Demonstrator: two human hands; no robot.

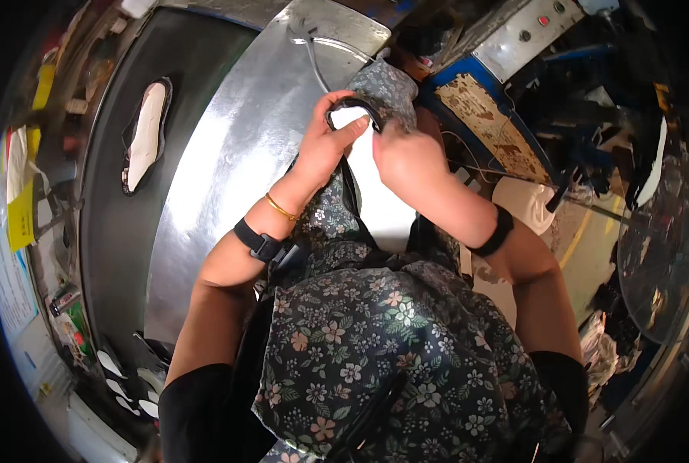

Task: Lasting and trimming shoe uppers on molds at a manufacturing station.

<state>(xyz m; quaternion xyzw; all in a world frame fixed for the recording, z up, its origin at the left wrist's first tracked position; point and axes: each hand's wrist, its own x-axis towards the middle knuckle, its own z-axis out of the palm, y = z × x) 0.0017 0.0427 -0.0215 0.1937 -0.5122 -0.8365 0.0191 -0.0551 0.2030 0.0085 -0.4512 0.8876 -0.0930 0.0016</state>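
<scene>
Between my hands is a shoe piece with a long white sole face (387,197) turned up and a dark edge around its rounded far end. My left hand (323,143) grips that end, its thumb on the white face and its fingers around the dark edge. Opposite it, my right hand (407,158) is closed, with its fingers at the dark rim. Motion blurs those fingertips, so what they pinch is hard to make out. The piece's near end lies against the dark floral cloth over my lap (406,347).
To the left, a shiny metal tabletop (229,131) borders a dark belt (198,54) carrying a white-soled shoe piece (148,135). Several white pieces (117,386) lie lower left. At right stand a blue-framed machine (487,123), a control panel (531,35) and a pale container (523,204).
</scene>
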